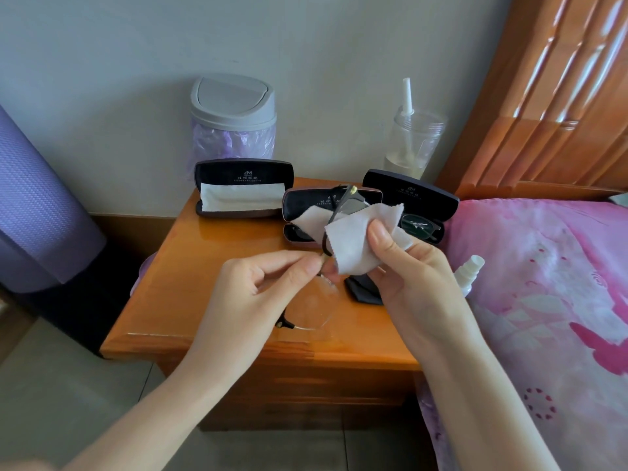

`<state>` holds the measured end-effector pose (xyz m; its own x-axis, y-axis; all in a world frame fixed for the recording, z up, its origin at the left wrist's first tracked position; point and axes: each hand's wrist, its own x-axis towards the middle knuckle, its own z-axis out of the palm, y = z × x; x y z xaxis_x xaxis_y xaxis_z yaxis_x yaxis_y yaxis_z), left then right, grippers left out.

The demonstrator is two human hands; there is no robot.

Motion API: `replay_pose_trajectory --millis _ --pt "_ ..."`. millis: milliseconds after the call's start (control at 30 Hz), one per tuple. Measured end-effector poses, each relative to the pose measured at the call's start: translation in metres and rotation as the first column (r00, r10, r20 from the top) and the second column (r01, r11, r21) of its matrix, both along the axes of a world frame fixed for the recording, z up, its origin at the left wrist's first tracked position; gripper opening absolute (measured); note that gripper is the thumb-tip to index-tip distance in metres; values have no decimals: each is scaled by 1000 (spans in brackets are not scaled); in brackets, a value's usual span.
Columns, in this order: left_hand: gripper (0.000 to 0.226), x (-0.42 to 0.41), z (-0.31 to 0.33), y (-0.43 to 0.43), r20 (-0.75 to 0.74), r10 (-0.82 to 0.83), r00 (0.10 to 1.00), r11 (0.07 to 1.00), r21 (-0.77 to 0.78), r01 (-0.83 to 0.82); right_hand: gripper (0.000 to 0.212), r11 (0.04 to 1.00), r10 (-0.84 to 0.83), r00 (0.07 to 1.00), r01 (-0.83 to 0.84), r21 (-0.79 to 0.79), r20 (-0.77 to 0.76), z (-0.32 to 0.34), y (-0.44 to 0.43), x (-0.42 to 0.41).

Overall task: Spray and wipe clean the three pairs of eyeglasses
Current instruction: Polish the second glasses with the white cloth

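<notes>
My left hand (258,283) pinches the bridge of a pair of half-rim eyeglasses (311,307) held above the wooden nightstand (204,266). My right hand (411,277) grips a white cleaning cloth (360,239) folded round the upper lens, thumb on the cloth. One dark temple arm (343,202) sticks up past the cloth. The lower lens hangs bare. Another dark-framed pair (421,227) lies in the open right case (413,198). A small white spray bottle (470,271) lies on the bed edge, right of my right hand.
An open case holding a white cloth (243,186) stands at the back left, and a middle open case (299,202) sits behind the cloth. A dark cloth (363,288) lies under my right hand. A lidded bin (232,117), a plastic cup (413,144) and a pink bedspread (550,300) surround the nightstand.
</notes>
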<state>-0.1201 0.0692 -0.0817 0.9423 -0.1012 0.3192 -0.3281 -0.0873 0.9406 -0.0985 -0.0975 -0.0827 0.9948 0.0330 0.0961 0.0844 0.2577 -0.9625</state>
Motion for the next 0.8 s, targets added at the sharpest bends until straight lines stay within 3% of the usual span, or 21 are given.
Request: replay_pose_trajectory --millis 133,333,433,667,800 --pt "21 0 -2 1 13 -17 1000 1000 19 16 39 996 -7 1000 9 88 -23 3 3 -1" --pt "22 1 -3 3 22 46 999 998 36 -47 33 991 28 999 -31 -131 -27 1 11 -7" --pt "21 2 -3 3 29 20 999 995 92 -23 30 986 8 999 -13 -165 -32 1 15 -7" --pt "22 3 -8 4 43 15 999 981 193 -23 26 995 -12 991 25 100 -131 3 23 -6" --pt "15 1 -10 1 34 -10 999 981 192 3 40 981 -51 986 80 176 -162 8 23 -4"
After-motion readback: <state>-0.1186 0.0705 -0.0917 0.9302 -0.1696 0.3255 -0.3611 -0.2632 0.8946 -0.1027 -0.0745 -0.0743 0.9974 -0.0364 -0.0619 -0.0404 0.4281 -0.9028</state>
